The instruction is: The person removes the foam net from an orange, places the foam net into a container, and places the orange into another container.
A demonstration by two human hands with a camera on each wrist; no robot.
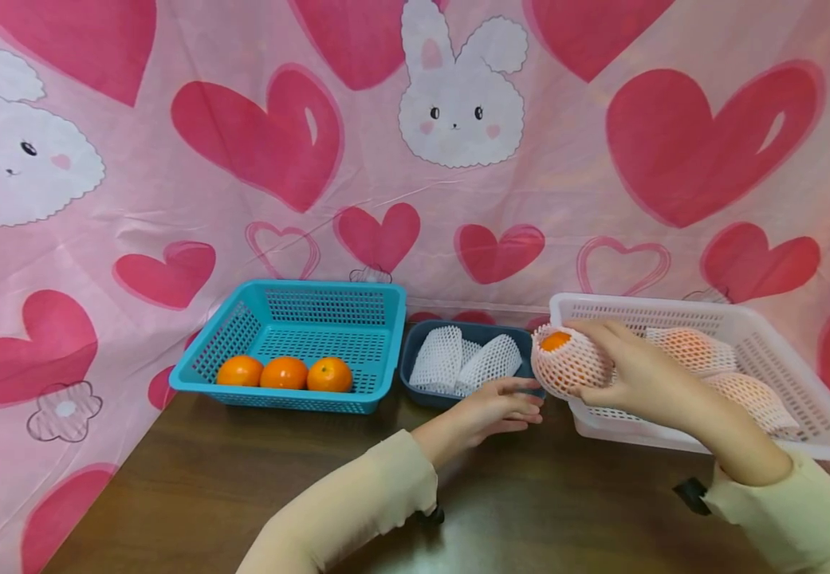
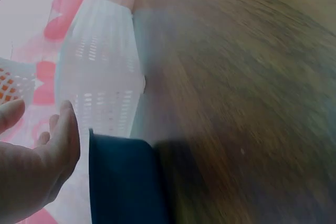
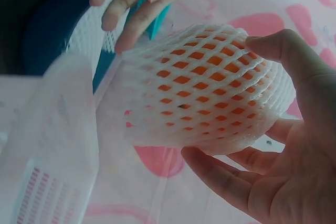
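My right hand (image 1: 626,367) grips an orange in a white foam net sleeve (image 3: 210,93), held up over the left end of the white basket (image 1: 773,311). Bare orange peel shows at the sleeve's end in the head view. My left hand (image 1: 493,414) holds nothing; its fingers are extended and point right, in front of the dark blue tray (image 1: 422,391). Empty foam net sleeves (image 1: 489,363) lie in that tray. Two more sleeved oranges, a far one (image 1: 690,351) and a near one (image 1: 752,399), lie in the white basket.
A teal basket (image 1: 293,287) stands at the left, with three bare oranges (image 1: 284,372) along its near side. All the containers stand on a brown wooden table (image 1: 242,478). Behind them hangs a pink cloth (image 1: 379,175) with hearts and rabbits.
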